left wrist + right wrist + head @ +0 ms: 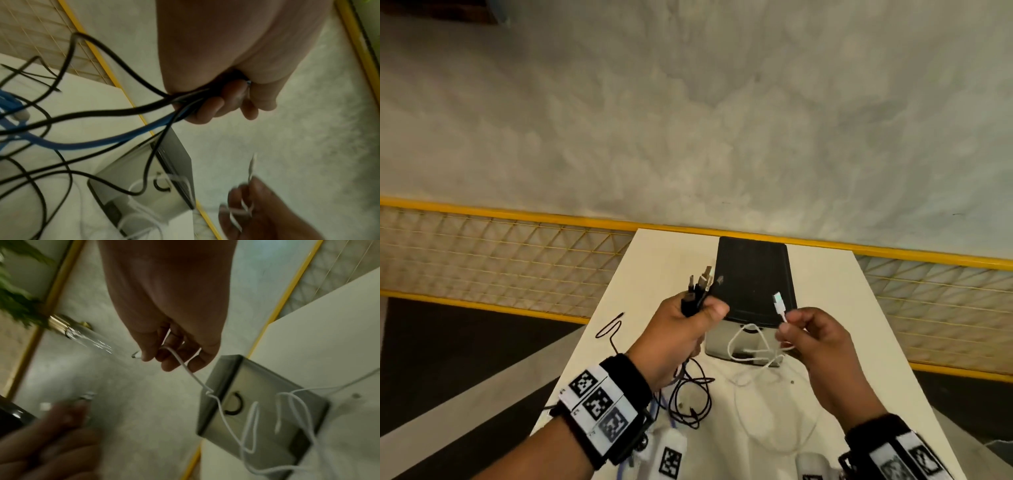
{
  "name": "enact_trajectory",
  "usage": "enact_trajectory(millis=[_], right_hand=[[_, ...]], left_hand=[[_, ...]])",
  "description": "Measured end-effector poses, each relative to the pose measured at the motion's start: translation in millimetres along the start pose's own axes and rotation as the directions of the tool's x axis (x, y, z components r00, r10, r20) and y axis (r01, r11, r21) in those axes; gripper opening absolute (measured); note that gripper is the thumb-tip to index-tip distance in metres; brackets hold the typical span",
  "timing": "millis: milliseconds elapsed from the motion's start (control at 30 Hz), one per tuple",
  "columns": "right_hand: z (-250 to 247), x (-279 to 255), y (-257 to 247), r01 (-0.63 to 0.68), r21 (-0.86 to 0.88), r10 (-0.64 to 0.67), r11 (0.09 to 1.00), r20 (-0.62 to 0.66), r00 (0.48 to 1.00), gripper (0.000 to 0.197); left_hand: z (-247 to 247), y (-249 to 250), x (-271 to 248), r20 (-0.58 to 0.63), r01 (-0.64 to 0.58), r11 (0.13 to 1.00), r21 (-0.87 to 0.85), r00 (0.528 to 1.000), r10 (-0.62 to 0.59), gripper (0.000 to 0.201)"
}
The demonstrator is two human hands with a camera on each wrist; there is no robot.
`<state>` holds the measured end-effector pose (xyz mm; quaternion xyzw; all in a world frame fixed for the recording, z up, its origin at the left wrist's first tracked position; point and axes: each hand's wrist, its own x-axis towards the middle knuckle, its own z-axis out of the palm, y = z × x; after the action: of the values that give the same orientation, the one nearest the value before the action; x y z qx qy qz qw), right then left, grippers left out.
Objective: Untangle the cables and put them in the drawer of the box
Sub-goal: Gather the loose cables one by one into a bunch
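Cables split between my hands, above the white table [842, 308]. Left hand [685, 339], just left of the box [755, 274], fists the black cable bundle [697, 291], plugs up, blue cable [98, 144] among them. Right hand [815, 342], before the box, pinches the white cable [779, 305] below its plug; slack loops over the box's front.

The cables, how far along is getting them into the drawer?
Done: the white cable looks separated. In hand: left hand grips the dark cables' plug ends, right hand pinches the white one. Left: loops still lie tangled on the table; the drawer looks closed, nothing stored.
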<state>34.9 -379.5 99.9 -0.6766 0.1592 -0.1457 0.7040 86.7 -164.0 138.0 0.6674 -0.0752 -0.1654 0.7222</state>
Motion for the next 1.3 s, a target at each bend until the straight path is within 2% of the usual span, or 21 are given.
enact_trajectory(millis=[67, 167, 300, 433, 533, 567, 600, 667, 767, 867, 967, 1033, 1133, 1200, 1300], right_hand=[[9.5, -6.8, -21.1, 0.03, 0.076, -0.033, 0.997, 0.035, 0.999, 0.02], [25.2, -20.1, -39.2, 0.077, 0.103, -0.083, 0.992, 0.052, 0.995, 0.02], [40.0, -31.7, -46.0, 0.106, 0.096, -0.108, 0.99, 0.015, 0.994, 0.018], [40.4, -35.4, -39.5, 0.089, 0.005, -0.089, 0.996, 0.022, 0.996, 0.013], [37.3, -37.4, -34.0, 0.009, 0.004, -0.009, 1.0, 0.113, 0.994, 0.007], [36.6, -38.3, -31.9, -0.01, -0.026, 0.014, 1.0, 0.164, 0.986, 0.002], [35.5, -38.2, -28.4, -0.01, -0.077, 0.026, 0.997, 0.202, 0.979, 0.006], [35.3, -39.4, -23.8, 0.039, -0.155, 0.001, 0.987, 0.25, 0.968, 0.015], [37.8, -41.0, -25.5, 0.224, -0.309, -0.121, 0.924, 0.321, 0.939, 0.018], [39.4, -39.7, -25.8, 0.298, -0.428, -0.145, 0.853, 0.354, 0.924, 0.019], [42.1, -37.3, -23.8, 0.316, -0.554, -0.083, 0.77, 0.405, 0.911, 0.008], [44.1, -33.4, -19.8, 0.292, -0.622, 0.0, 0.727, 0.425, 0.905, 0.012], [36.7, -26.9, -0.7, 0.302, -0.745, 0.126, 0.594, 0.457, 0.88, 0.017], [23.6, -24.4, 18.6, 0.213, -0.751, 0.194, 0.625, 0.414, 0.89, 0.018], [1.7, -17.7, 36.7, 0.093, -0.731, 0.181, 0.676, 0.288, 0.94, 0.026]], left_hand=[[16.4, -0.1, 3.5, -0.003, -0.007, 1.0, 0.006, 1.0, 0.007, 0.014], [37.3, 0.4, 1.4, 0.012, -0.028, 0.998, -0.058, 1.0, 0.029, 0.015], [51.3, -0.5, -4.4, 0.036, -0.067, 0.99, -0.125, 0.997, 0.072, 0.012], [52.7, -2.4, -8.1, -0.015, -0.058, 0.987, -0.148, 0.998, 0.056, 0.005], [54.2, 3.9, -9.0, -0.069, -0.046, 0.979, -0.199, 0.997, 0.033, 0.016], [53.3, 5.2, -7.7, -0.094, -0.042, 0.974, -0.222, 0.995, 0.022, 0.021], [51.8, 6.1, -5.9, -0.117, -0.04, 0.973, -0.228, 0.993, 0.013, 0.024], [48.0, 6.5, -3.6, -0.14, -0.036, 0.979, -0.198, 0.99, 0.008, 0.019], [47.0, 6.1, -7.4, -0.085, -0.044, 0.975, -0.219, 0.996, 0.026, 0.014], [47.0, 7.1, -11.6, -0.08, -0.06, 0.975, -0.213, 0.996, 0.043, 0.023], [41.8, 6.0, -12.1, -0.14, -0.021, 0.992, -0.125, 0.99, 0.003, 0.023], [37.2, 11.4, -12.4, -0.199, -0.011, 0.995, -0.104, 0.98, -0.01, 0.025], [23.0, 28.5, -7.5, -0.307, -0.095, 0.978, -0.183, 0.951, 0.035, 0.027], [7.3, 43.3, -2.4, -0.342, -0.167, 0.946, -0.279, 0.938, 0.064, 0.027], [-12.6, 50.6, -0.9, -0.286, -0.211, 0.875, -0.436, 0.954, 0.087, 0.037]])
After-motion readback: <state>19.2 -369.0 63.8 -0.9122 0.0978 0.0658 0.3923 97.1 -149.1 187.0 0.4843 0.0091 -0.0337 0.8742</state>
